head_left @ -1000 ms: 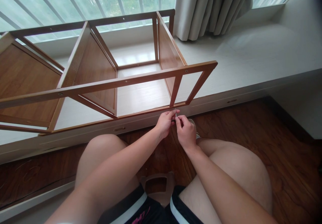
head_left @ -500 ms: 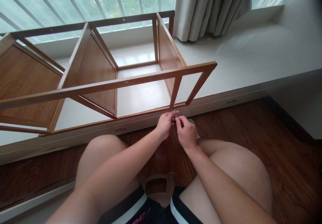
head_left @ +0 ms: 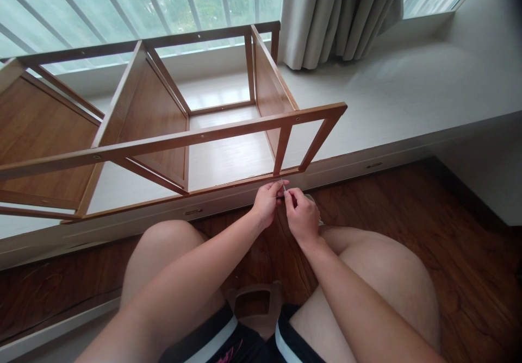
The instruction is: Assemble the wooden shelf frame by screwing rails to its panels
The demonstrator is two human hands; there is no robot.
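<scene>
My left hand (head_left: 267,202) and my right hand (head_left: 300,212) meet in front of the window ledge, fingers pinched close together. A thin, light metal piece (head_left: 284,186) stands between the fingertips; its kind is too small to make out. Something dark sits below it by the left fingers, mostly hidden. Just beyond my hands, a brown wooden shelf frame (head_left: 244,126) lies on its side on the ledge. Its panels stand upright, and small holes show along the near rail. The hands are just below the frame's lower front rail, and I cannot tell whether they touch it.
The pale window ledge (head_left: 391,102) runs across, with drawer handles (head_left: 193,212) on its front. A grey curtain (head_left: 322,20) hangs at the back. Below are my knees, the dark wooden floor (head_left: 379,200) and a brown plastic stool (head_left: 267,311) under me.
Both hands keep nearly the same pose around the thin piece. The view has shifted slightly, so the frame appears a little lower and further left.
</scene>
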